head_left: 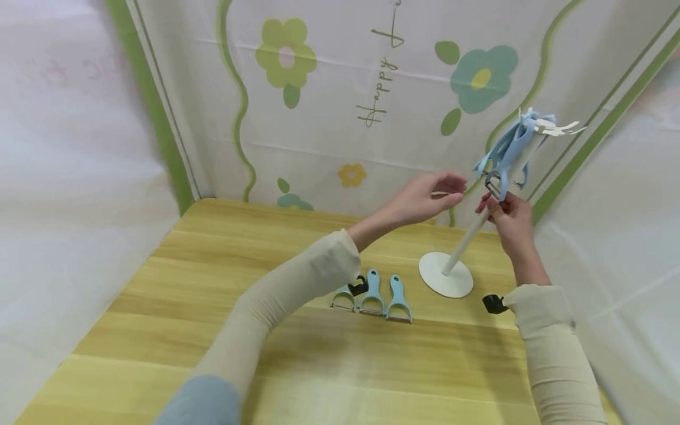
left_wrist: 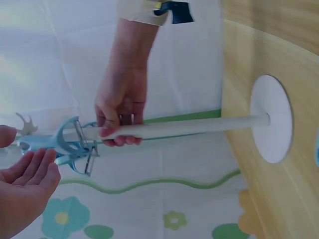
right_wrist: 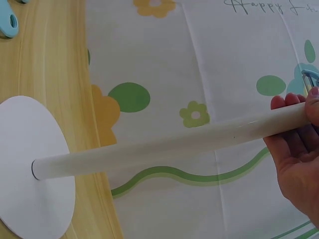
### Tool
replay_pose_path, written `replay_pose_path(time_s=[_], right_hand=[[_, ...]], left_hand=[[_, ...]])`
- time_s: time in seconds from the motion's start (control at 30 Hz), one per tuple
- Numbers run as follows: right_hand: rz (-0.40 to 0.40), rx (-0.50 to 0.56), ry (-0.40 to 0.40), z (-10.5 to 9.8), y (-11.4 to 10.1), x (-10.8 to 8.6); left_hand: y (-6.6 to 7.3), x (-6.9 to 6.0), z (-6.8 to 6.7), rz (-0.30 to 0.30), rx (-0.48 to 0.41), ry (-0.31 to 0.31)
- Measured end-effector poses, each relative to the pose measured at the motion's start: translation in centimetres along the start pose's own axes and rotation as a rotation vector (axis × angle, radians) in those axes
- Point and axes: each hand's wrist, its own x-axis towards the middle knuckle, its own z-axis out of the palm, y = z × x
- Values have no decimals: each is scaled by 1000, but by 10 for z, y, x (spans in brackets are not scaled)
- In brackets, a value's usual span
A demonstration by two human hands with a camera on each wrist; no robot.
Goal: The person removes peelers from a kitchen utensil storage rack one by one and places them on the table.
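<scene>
A white stand point(head_left: 467, 242) with a round base point(head_left: 445, 284) stands on the table, branching into white hooks point(head_left: 559, 127) at its top. Several light-blue peelers point(head_left: 511, 150) hang from the hooks. Just below them my right hand point(head_left: 512, 221) grips the pole with thumb and fingers, as the right wrist view also shows. To the left of the peelers, my left hand point(head_left: 429, 198) holds nothing, its fingers loosely bent. In the left wrist view, the left fingertips point(left_wrist: 47, 162) appear close to the peelers point(left_wrist: 70, 144); whether they touch cannot be told.
Three more light-blue peelers, one partly hidden by the left wrist's black camera mount point(head_left: 358, 286), lie side by side on the wooden table point(head_left: 239, 248), including the middle peeler point(head_left: 373, 289) and the right peeler point(head_left: 397, 298). A flower-printed cloth point(head_left: 319, 118) hangs behind the table.
</scene>
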Motion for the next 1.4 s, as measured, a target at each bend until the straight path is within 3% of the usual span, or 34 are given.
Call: replay_pose_path(time_s=[0.13,0.33,0.53,0.8,1.0,1.17,1.4], right_hand=[[-17,34,8,-2,-1,0],[-4,92,3,0,-4,-2],[0,87,2,0,-5,-2],[-34,194,-20,-1,0,-3],[-61,217,-1,1,1,-3],[-42,196,11,4,0,-2],[-29,183,22,3,0,-2]], left_hand=[[14,19,2,34,-53,8],[24,40,2,29,-67,36],[29,60,8,13,-30,26],[26,89,22,-44,-34,54],[26,97,30,-68,5,79],[27,97,30,-82,39,117],[31,97,23,-139,-85,140]])
